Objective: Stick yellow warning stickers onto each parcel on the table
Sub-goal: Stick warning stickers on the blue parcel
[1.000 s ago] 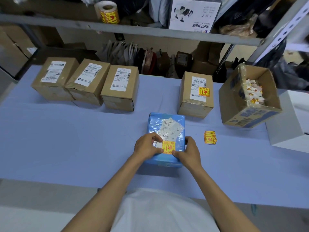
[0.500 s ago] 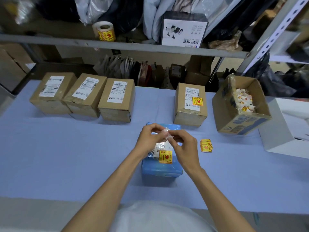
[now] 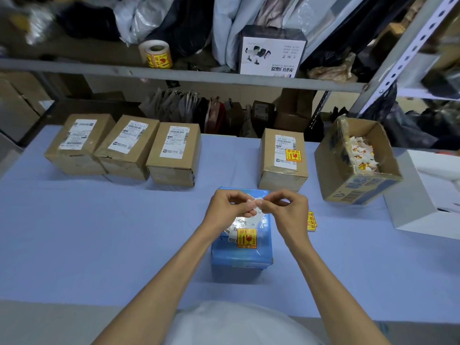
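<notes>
Two bare forearms reach forward from the bottom edge over a bench (image 3: 74, 245) covered in pale blue cloth. The left hand (image 3: 230, 207) and right hand (image 3: 286, 211) meet above a blue parcel (image 3: 240, 255), fingertips pinched together on a small scrap of white backing paper (image 3: 254, 204); each grip is clenched on that scrap. The blue parcel lies flat at the bench's near centre, directly beneath the hands, with a crumpled white shipping label and a yellow warning sticker (image 3: 247, 238) stuck on its top face. Just right of the right wrist, a small stack of loose yellow stickers (image 3: 311, 221) rests on the cloth.

Farther back, a brown parcel (image 3: 282, 159) stands behind the blue one, with a yellow sticker on its label. To the right, an open carton (image 3: 358, 188), tilted, holds crumpled backing scraps. At the left, three brown parcels sit side by side, touching: the leftmost parcel (image 3: 79, 145), the middle parcel (image 3: 127, 148) and the third parcel (image 3: 175, 153), each with a white label only.

On the shelf behind, a sticker roll (image 3: 156, 54) stands near a white printed box (image 3: 271, 56).
</notes>
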### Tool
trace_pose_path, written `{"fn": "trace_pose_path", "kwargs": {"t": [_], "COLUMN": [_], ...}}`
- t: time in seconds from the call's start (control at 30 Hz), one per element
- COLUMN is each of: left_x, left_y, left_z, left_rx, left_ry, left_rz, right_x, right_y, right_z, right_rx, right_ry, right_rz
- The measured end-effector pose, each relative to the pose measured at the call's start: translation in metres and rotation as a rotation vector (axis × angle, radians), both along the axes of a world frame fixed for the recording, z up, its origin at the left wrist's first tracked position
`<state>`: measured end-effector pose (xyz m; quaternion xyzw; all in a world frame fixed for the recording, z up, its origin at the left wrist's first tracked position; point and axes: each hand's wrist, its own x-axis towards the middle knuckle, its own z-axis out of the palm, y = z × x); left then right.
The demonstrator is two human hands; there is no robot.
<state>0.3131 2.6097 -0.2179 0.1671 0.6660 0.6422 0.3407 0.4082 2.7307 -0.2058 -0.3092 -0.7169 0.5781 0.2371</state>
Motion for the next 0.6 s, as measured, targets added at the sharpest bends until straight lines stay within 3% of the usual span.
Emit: {"fn": "trace_pose_path", "kwargs": {"t": [0.2,0.47,0.6], "left_x": [0.005,-0.002,-0.010], "left_y": [0.005,0.017,0.018], "left_z": [-0.003,-0.003,0.003], "left_rx": [0.007,-0.047,-0.081], "left_ry": [0.008,0.049,0.128], "left_rz": [0.001,0.103,0.007], "right_x": [-0.001,0.002,0.005], "right_y": [-0.008,-0.001,0.003], "right_z": [-0.001,0.002,0.001], "right_rx": [0.200,0.009,-0.050], "right_ry": [-0.024,0.031,0.026], "right_rz": [-0.004,0.075,0.069]}}
